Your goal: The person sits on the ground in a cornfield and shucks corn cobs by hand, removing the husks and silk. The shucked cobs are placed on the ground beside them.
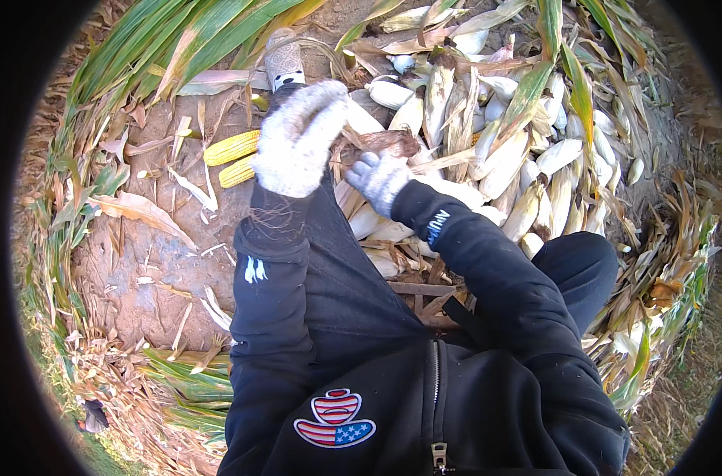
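My left hand (301, 143), in a fuzzy pale glove, is blurred and raised over my leg. Two bare yellow corn cobs (233, 156) show just left of it, their right ends hidden behind the glove. My right hand (380, 181), in a similar grey-white glove, is lower and to the right, its fingers pointing left. Brown dry corn silk and husk (390, 143) show between the hands, close to the right fingertips. Whether either hand grips anything is unclear. Beside both hands, a heap of corn ears in pale husks (503, 160) spreads to the right.
Long green corn leaves (176, 44) arch across the upper left. Husk scraps, including a broad dry leaf (144, 215), litter the bare soil (141, 268) at left. My patterned shoe (282, 59) is near the top. More dry stalks and leaves (664, 285) border the right side.
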The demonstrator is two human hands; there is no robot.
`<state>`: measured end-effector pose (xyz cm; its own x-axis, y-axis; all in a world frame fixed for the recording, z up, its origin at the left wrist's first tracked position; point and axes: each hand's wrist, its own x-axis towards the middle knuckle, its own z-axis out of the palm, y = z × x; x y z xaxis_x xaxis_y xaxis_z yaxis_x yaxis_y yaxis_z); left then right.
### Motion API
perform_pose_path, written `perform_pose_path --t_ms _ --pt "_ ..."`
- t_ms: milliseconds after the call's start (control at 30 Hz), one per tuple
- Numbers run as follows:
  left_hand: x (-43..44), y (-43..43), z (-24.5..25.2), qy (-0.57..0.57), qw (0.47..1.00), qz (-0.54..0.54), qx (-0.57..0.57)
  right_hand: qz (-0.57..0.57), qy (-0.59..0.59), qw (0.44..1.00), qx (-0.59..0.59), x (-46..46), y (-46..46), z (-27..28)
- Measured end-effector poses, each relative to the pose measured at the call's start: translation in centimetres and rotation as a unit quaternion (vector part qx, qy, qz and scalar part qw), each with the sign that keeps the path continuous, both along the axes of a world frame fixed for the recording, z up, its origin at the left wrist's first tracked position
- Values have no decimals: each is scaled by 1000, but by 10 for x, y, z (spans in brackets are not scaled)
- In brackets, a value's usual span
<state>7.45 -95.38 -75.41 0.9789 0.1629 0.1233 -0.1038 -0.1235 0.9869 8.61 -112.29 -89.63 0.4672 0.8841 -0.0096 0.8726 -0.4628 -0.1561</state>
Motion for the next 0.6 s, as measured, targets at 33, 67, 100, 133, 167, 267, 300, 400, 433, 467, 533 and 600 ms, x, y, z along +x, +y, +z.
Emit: perform_pose_path --t_ms 33,67,100,133,167,267,300,400,433,467,533,600 --pt "1 -4 -6 12 1000 -21 -9 23 -43 999 1 3 13 -17" --pt "2 -10 -7 34 999 -36 1 20 -41 998 -31 5 24 -36" --pt "2 -15 -6 56 997 -49 12 30 -25 993 -115 8 37 -53" --pt "7 -22 -2 65 994 -72 43 -27 -12 991 -134 11 48 -102" --pt "10 -24 -5 44 993 -72 88 -34 -4 986 -166 19 50 -110" --pt "7 -21 -3 41 991 -53 113 -16 20 983 -182 24 65 -116" --pt "7 -24 -2 50 994 -47 87 -10 26 982 -186 26 65 -116" --pt "8 -23 -6 39 997 -42 50 20 44 978 -203 29 59 -101" --pt "9 -22 -9 32 997 -40 54 29 52 976 -212 29 56 -93" --pt "9 -20 -10 25 997 -35 59 44 57 972 -223 29 55 -80" --pt "10 -19 -6 27 996 -16 79 113 84 956 -258 27 55 -24" --pt "10 -17 -4 31 997 -13 71 158 103 958 -214 22 44 40"
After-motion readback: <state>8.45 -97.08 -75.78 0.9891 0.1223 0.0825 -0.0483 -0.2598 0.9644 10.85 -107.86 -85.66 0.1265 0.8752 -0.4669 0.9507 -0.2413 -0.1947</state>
